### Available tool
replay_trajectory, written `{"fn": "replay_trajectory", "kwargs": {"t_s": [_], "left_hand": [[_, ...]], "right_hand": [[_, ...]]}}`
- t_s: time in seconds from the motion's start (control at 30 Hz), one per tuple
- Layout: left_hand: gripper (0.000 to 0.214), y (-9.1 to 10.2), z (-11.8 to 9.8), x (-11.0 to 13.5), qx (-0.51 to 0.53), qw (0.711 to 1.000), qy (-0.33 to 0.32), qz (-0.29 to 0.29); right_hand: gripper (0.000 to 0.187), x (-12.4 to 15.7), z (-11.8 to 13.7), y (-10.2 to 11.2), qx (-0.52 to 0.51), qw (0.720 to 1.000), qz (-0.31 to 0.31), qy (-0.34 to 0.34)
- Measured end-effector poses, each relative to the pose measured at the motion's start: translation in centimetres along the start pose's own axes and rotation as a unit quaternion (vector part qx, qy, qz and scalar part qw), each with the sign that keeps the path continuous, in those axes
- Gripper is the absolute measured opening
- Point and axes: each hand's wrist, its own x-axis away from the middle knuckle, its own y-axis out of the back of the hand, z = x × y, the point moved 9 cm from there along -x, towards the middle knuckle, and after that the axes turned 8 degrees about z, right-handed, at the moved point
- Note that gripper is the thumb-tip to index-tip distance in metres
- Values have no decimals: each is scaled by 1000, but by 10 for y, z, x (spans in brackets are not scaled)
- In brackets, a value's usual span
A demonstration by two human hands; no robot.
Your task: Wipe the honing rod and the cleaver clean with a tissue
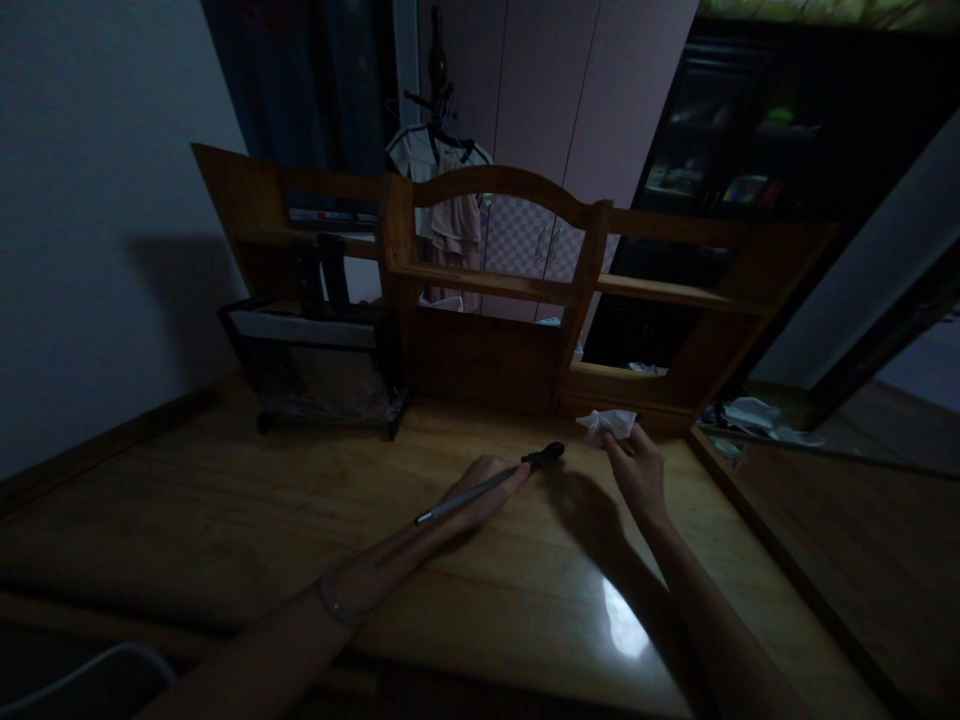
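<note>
My left hand [491,490] is closed around a slim grey rod with a black handle [545,456], just above the wooden desktop. The grey shaft runs across the hand toward the lower left and ends in a pale tip; the black part points up and right. I cannot make out exactly what kind of tool it is. To the right, raised off the desk, my right hand [637,465] pinches a crumpled white tissue [609,424] between thumb and fingers. A gap separates the tissue from the rod.
A black-framed rack [322,370] with two black handles rising from it stands at the back left. Behind the desktop [360,500] rises a wooden shelf unit [487,365]. The desk has a raised right edge [765,540]. Clothes [450,200] hang farther back.
</note>
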Motion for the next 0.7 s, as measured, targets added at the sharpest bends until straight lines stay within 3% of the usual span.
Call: {"fn": "replay_trajectory", "kwargs": {"t_s": [0.07, 0.13, 0.23, 0.3, 0.4, 0.7], "left_hand": [[55, 1, 2, -1, -3, 1000, 5, -9], [55, 1, 3, -2, -5, 1000, 10, -13], [54, 1, 3, -2, -3, 1000, 17, -15], [52, 1, 0, -2, 0, 1000, 6, -10], [50, 1, -7, -2, 2, 1000, -12, -4], [43, 3, -5, -3, 21, 1000, 7, -6]], "right_hand": [[27, 0, 0, -8, -17, 999, 36, 0], [23, 3, 9, -25, -19, 992, 118, 32], [15, 17, 31, -56, -1, 962, 253, 102], [20, 26, 40, -68, 4, 948, 292, 128], [29, 33, 46, -76, 0, 945, 293, 146], [27, 35, 49, -75, 67, 952, 247, 168]]}}
